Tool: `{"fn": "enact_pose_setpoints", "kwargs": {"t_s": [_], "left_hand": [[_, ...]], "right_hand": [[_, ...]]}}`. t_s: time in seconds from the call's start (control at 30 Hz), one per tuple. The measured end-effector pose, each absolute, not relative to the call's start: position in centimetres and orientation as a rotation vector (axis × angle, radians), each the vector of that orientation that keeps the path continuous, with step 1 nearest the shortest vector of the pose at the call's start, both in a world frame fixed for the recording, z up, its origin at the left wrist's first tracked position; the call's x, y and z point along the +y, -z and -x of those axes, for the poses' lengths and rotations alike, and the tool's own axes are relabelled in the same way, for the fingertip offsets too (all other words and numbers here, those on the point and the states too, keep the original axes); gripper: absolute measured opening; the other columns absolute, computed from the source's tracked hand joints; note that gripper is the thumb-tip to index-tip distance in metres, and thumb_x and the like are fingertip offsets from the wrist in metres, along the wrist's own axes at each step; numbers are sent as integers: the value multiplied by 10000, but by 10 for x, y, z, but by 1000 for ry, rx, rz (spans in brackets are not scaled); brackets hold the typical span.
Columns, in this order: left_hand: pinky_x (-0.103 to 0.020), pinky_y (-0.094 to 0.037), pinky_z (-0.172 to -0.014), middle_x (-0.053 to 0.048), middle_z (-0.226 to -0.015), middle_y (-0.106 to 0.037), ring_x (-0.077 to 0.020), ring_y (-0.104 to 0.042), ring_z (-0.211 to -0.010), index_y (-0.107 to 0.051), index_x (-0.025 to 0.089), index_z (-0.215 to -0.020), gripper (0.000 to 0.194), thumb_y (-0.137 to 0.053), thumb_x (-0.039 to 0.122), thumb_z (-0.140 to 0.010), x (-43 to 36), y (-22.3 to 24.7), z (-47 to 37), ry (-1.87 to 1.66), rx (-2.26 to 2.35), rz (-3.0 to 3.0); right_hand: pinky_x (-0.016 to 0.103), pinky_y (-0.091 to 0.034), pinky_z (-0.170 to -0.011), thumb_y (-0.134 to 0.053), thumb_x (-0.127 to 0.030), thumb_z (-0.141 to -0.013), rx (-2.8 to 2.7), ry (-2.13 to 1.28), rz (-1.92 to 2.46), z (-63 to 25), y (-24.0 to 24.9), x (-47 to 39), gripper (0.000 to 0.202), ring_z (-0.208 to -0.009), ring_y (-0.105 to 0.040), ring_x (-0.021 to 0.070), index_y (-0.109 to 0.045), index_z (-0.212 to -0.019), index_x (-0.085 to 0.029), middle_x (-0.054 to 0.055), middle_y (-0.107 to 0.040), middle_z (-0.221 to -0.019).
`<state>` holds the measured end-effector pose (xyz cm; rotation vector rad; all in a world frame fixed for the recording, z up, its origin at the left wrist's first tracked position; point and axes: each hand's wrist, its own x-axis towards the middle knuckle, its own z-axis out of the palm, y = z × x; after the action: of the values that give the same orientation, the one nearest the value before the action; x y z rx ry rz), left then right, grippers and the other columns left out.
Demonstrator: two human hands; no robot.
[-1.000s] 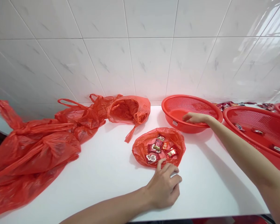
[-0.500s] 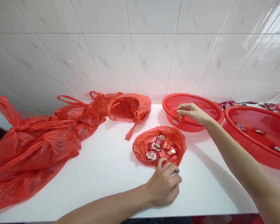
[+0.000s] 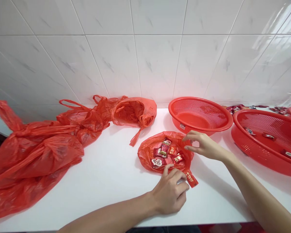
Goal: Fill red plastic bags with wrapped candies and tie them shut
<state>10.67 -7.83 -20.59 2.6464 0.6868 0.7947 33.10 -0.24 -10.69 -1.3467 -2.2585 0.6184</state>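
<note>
A red plastic bag lies open on the white table, with several wrapped candies inside it. At its near rim my left hand has curled fingers gripping the edge, the index finger against the plastic. A small red packet with gold characters lies tilted just right of my left hand, by the bag's near right edge. My right hand hovers over the bag's right rim, thumb and fingers apart, with nothing between them. Behind it stands a red perforated basket.
A larger red basket with a few packets inside stands at the right. More wrapped sweets lie behind it near the tiled wall. Several red plastic bags line the left side, and another open bag sits at the back.
My right hand has come from the back basket toward me, to the bag's right rim, and let go of the red packet. That packet now lies beside my left hand, which stayed put.
</note>
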Motion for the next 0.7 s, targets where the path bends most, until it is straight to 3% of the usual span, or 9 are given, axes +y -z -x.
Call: {"fn": "enact_pose_setpoints", "kwargs": {"t_s": [0.2, 0.4, 0.57, 0.7], "left_hand": [[-440, -298, -1076, -45, -1000, -676, -173, -618, -919, -670, 198, -933, 142, -562, 146, -857, -78, 202, -107, -829, 684, -2615], [-352, -409, -925, -54, -971, -670, -173, -597, -891, -678, 183, -891, 134, -561, 133, -848, -76, 204, -109, -873, 655, -2632], [-327, -436, -822, -40, -898, -680, -161, -587, -825, -673, 184, -855, 138, -548, 126, -849, -78, 206, -110, -947, 704, -2599], [-333, -447, -796, -39, -839, -687, -151, -590, -775, -661, 177, -841, 139, -529, 135, -851, -78, 208, -111, -1016, 674, -2587]], "right_hand": [[287, -435, -620, -626, -441, -865, -2257, -768, 1410, -343, 113, -35, 268, -666, -547, 173, -609, -745, -202, 25, -624, -725], [246, -313, -545, -757, -306, -745, -2508, -836, 1581, -324, 127, -53, 189, -597, -497, 140, -600, -740, -200, -8, -636, -685], [244, -316, -545, -648, -253, -817, -2529, -981, 1373, -324, 132, -52, 190, -564, -440, 120, -566, -658, -188, -21, -585, -617], [254, -347, -531, -570, -374, -923, -2209, -929, 1247, -323, 120, -47, 320, -552, -433, 124, -561, -662, -190, -12, -560, -605]]}}
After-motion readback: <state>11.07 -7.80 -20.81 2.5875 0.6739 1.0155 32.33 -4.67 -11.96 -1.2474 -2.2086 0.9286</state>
